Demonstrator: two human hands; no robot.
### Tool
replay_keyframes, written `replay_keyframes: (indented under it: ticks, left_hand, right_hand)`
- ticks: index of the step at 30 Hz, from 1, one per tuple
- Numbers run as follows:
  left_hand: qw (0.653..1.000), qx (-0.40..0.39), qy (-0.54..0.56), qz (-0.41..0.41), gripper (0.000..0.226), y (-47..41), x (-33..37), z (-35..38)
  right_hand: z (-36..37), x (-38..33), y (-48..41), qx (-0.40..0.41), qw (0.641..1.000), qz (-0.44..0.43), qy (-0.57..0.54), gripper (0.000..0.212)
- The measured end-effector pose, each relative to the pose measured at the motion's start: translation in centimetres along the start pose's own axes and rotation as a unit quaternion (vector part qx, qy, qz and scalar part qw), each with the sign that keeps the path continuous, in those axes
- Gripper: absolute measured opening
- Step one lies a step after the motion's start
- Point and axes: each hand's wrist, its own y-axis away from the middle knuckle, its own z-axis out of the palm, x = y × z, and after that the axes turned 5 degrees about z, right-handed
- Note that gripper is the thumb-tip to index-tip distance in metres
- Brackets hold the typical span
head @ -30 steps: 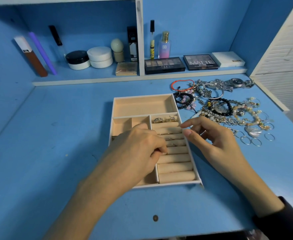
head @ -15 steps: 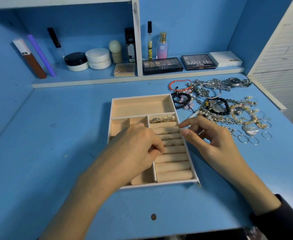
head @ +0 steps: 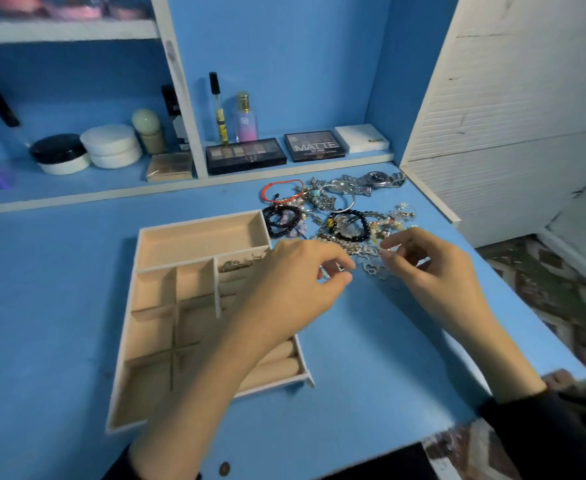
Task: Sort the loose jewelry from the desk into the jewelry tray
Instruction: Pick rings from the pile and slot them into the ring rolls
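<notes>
Left hand (head: 295,271) reached across the right rim of the jewelry tray (head: 139,327), thumb and forefinger pinched together on a small ring-like piece, too blurred to name. Right hand (head: 426,268) hovered just beside it over the near edge of the loose jewelry (head: 340,216), fingers curled close on thin silver hoops; whether anything was truly gripped could not be told. Lay heaped toward the desk's (head: 59,271) far right corner, that pile: a red cord bracelet (head: 281,191), black bead bracelets (head: 281,220), a silver watch (head: 378,178) nearest the back edge. Sat left of the pile, the tray, near the desk's middle, with a few rings (head: 239,263) in the top slot of its ring rolls, other compartments bare. Ranged along the shelf (head: 77,188) behind: a black-lidded jar (head: 57,152), white compacts (head: 111,145), two eyeshadow palettes (head: 244,154), a pink perfume bottle (head: 244,119), a white box (head: 362,137).
</notes>
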Motion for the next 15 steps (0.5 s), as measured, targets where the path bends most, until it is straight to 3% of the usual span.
replay_keyframes:
  ticks: [5,15]
  left_hand:
    - [0.999,-0.029,-0.014,0.033,0.016,-2.9,1.4,3.8]
    - [0.998,-0.018,-0.059,0.034,0.017,-4.5,2.1,6.5]
  right_hand:
    - [-3.7,2.5,-0.9,0.047,0.992,0.054,0.106,0.006]
    - [-5.3,3.5,-1.4,-0.025,0.976,0.094,0.197,0.017]
